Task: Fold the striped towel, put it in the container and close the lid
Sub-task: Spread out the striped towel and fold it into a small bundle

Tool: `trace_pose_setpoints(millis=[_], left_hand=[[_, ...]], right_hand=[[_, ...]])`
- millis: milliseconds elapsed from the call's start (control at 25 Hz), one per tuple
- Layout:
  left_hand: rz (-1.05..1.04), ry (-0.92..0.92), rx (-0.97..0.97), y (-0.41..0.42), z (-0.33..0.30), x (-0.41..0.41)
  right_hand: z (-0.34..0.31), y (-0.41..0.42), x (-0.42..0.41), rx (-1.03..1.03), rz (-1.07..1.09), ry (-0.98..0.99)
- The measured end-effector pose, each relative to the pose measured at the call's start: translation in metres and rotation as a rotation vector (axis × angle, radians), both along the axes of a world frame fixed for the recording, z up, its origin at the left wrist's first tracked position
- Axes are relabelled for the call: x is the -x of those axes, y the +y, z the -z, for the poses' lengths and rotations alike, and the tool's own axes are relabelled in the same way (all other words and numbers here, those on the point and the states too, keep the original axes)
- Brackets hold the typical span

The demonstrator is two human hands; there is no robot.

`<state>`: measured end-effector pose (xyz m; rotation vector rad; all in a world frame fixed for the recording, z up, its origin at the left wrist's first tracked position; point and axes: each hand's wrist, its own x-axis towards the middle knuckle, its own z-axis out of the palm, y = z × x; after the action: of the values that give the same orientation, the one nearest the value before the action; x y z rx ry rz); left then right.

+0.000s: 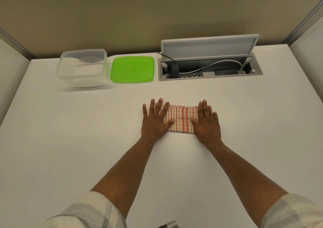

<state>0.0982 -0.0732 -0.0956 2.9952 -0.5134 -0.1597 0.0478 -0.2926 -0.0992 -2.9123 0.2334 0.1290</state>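
A white towel with red stripes (pixel 181 118) lies folded into a small rectangle in the middle of the white table. My left hand (pixel 155 120) rests flat on its left end, fingers spread. My right hand (pixel 207 121) lies flat on its right end. Both palms press down on the cloth and neither grips it. A clear plastic container (pixel 82 67) stands open and empty at the back left. Its green lid (pixel 132 69) lies flat on the table just to the right of it.
An open cable box (pixel 209 68) with a raised grey flap, a plug and a cable is set into the table at the back right. Beige partition walls enclose the table (pixel 70 140) at the back and on both sides.
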Motion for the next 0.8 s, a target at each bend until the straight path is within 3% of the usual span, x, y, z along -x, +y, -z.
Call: trace_pose_setpoints(millis=[160, 280, 400, 560, 800], left_hand=[[-0.056, 0.019, 0.032, 0.003, -0.008, -0.001], [-0.240, 0.009, 0.194, 0.004, -0.019, -0.004], [-0.468, 0.016, 0.306, 0.006, -0.028, -0.004], [-0.685, 0.164, 0.367, 0.003, -0.036, 0.000], [-0.838, 0.371, 0.500, -0.003, -0.039, -0.003]], right_hand=[[-0.010, 0.003, 0.000, -0.099, 0.082, 0.005], [-0.024, 0.010, -0.008, -0.267, 0.300, -0.052], [-0.033, 0.015, -0.008, -0.239, 0.441, -0.029], [-0.036, 0.022, 0.001, -0.246, 0.517, 0.053], [-0.042, 0.019, 0.000, -0.436, 0.602, 0.071]])
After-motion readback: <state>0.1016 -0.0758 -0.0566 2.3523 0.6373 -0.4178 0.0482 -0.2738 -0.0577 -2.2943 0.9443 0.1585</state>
